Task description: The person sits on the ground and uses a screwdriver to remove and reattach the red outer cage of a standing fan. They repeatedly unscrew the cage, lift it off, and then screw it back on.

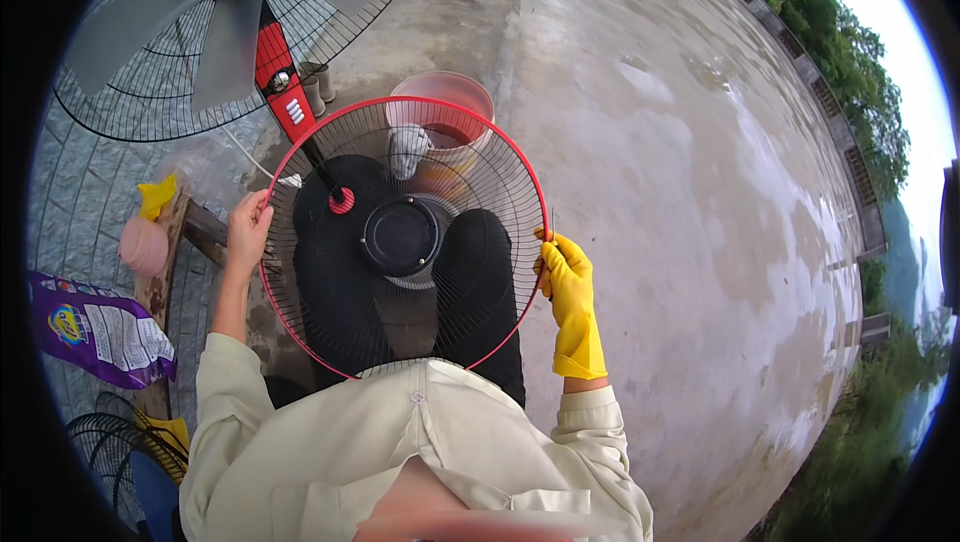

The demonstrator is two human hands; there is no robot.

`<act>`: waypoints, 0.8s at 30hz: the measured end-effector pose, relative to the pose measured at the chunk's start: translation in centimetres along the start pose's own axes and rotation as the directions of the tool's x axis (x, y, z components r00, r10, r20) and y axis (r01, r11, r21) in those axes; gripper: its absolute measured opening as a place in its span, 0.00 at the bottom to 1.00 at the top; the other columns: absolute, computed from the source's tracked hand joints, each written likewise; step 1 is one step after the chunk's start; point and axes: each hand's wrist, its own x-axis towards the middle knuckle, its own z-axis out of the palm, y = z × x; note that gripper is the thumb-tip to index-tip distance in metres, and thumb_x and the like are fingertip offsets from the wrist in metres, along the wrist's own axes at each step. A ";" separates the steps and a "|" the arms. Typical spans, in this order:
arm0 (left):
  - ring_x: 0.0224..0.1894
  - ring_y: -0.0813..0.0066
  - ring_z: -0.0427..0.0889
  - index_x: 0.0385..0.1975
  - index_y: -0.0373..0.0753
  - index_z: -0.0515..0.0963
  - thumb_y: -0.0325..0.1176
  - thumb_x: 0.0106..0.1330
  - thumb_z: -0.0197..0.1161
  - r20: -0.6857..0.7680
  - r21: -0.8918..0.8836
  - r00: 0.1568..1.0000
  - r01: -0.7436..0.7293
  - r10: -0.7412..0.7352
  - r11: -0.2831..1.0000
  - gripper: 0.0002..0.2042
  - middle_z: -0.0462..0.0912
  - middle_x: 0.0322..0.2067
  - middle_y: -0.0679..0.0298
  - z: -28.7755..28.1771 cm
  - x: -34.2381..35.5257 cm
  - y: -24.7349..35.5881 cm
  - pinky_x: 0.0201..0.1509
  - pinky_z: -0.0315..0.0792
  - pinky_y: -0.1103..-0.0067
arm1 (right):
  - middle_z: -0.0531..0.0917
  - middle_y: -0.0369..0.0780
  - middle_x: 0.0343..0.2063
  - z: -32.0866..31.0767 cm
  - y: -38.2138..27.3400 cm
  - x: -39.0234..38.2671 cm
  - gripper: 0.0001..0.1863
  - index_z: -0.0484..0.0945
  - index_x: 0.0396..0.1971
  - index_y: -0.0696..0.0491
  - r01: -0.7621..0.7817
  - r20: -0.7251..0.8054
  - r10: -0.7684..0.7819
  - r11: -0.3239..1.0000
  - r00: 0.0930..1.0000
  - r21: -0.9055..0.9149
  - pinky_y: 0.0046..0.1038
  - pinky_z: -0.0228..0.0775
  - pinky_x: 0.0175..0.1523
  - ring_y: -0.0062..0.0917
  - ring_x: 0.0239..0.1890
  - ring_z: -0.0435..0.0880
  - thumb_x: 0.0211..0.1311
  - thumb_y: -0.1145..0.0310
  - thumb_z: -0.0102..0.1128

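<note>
Purple bag (97, 332), printed panel (125, 339), left of red-rimmed grille (400, 236)

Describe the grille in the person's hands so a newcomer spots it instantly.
Find the large grey-bladed fan at upper left. Below and to its right, the bare left hand and yellow-gloved right hand hold a round wire grille by opposite edges. Its red rim distinguishes it from the fan's black-rimmed grille.
</note>
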 end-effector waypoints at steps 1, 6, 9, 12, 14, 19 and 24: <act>0.27 0.86 0.67 0.46 0.28 0.75 0.20 0.61 0.57 0.002 0.005 1.000 -0.008 0.008 1.000 0.13 0.74 0.31 0.69 -0.1 -0.1 -0.3 0.32 0.64 0.86 | 0.76 0.30 0.20 0.1 0.0 0.2 0.12 0.80 0.46 0.51 -0.019 0.010 0.018 1.000 1.000 0.019 0.14 0.54 0.20 0.10 0.16 0.67 0.67 0.65 0.56; 0.29 0.84 0.69 0.46 0.27 0.75 0.21 0.61 0.57 -0.005 0.007 0.999 -0.044 0.044 0.999 0.13 0.74 0.32 0.67 -0.1 -0.3 -1.2 0.34 0.66 0.85 | 0.76 0.30 0.19 -0.4 1.2 0.9 0.11 0.81 0.44 0.51 -0.045 0.041 0.037 0.977 0.998 0.209 0.14 0.51 0.19 0.10 0.14 0.65 0.67 0.64 0.56; 0.29 0.83 0.70 0.47 0.27 0.74 0.21 0.62 0.57 -0.005 0.006 0.999 -0.038 0.038 0.999 0.13 0.75 0.33 0.67 -0.4 -0.3 -1.5 0.34 0.66 0.85 | 0.75 0.30 0.19 0.0 0.8 1.0 0.11 0.81 0.43 0.52 -0.013 0.011 0.012 0.995 1.000 0.098 0.15 0.52 0.19 0.11 0.14 0.65 0.67 0.63 0.56; 0.29 0.83 0.70 0.46 0.26 0.74 0.21 0.62 0.57 0.021 0.033 0.999 -0.047 0.046 0.998 0.13 0.74 0.33 0.66 -0.6 -0.3 -1.1 0.34 0.66 0.85 | 0.75 0.31 0.20 0.3 0.0 1.3 0.12 0.81 0.41 0.53 0.046 -0.020 -0.048 0.994 0.999 -0.101 0.15 0.53 0.19 0.11 0.15 0.64 0.68 0.61 0.56; 0.30 0.83 0.70 0.46 0.26 0.74 0.21 0.62 0.57 0.035 0.057 0.998 -0.059 0.057 0.997 0.13 0.73 0.32 0.66 -0.8 -0.2 -0.8 0.34 0.65 0.85 | 0.76 0.31 0.20 0.3 0.1 1.9 0.12 0.81 0.41 0.53 0.036 -0.037 -0.040 0.994 0.999 -0.103 0.15 0.53 0.19 0.11 0.15 0.65 0.68 0.61 0.56; 0.29 0.83 0.69 0.47 0.25 0.74 0.21 0.62 0.57 0.044 0.056 0.996 -0.085 0.082 0.995 0.13 0.72 0.32 0.66 -0.8 -0.2 -0.2 0.33 0.65 0.85 | 0.77 0.30 0.22 0.7 -0.2 3.4 0.12 0.80 0.44 0.52 0.009 -0.097 -0.010 1.000 0.995 -0.015 0.16 0.55 0.22 0.12 0.18 0.69 0.65 0.63 0.59; 0.29 0.82 0.69 0.47 0.26 0.74 0.21 0.61 0.58 0.049 0.037 0.994 -0.104 0.102 0.994 0.14 0.73 0.32 0.65 -0.9 -0.1 -0.4 0.32 0.65 0.85 | 0.78 0.31 0.24 1.8 -0.6 7.6 0.14 0.82 0.42 0.56 0.135 -0.045 -0.138 0.989 0.989 -0.064 0.18 0.62 0.27 0.13 0.21 0.69 0.62 0.63 0.63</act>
